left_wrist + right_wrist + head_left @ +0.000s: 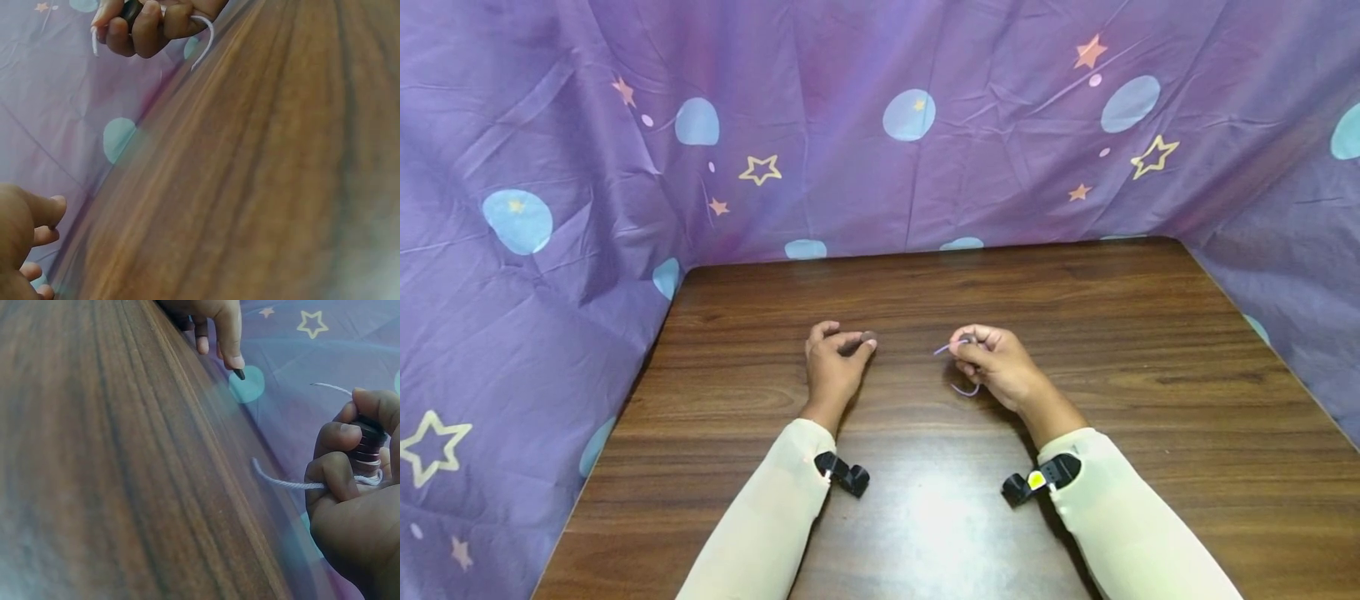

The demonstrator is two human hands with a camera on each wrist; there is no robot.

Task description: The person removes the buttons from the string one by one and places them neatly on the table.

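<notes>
Between thumb and index finger, my left hand point(835, 367) pinches a small dark brown disc point(868, 337). The right wrist view shows this disc point(239, 374) edge-on, thin and flat. My right hand point(1003, 367) curls its fingers round a short stack of dark discs point(366, 447), partly hidden by the fingers. A pale lilac string point(284, 483) runs at the stack; one end sticks out past the thumb and the other hangs curved below the fingers. In the head view the hands are apart, both over the middle of the table.
A brown wood-grain table point(910, 300) lies under both hands, with a bright glare near its front. Purple cloth point(842, 192) with stars and blue spots hangs behind and at both sides. A black wrist camera point(842, 473) is on the left sleeve and another camera point(1018, 490) on the right.
</notes>
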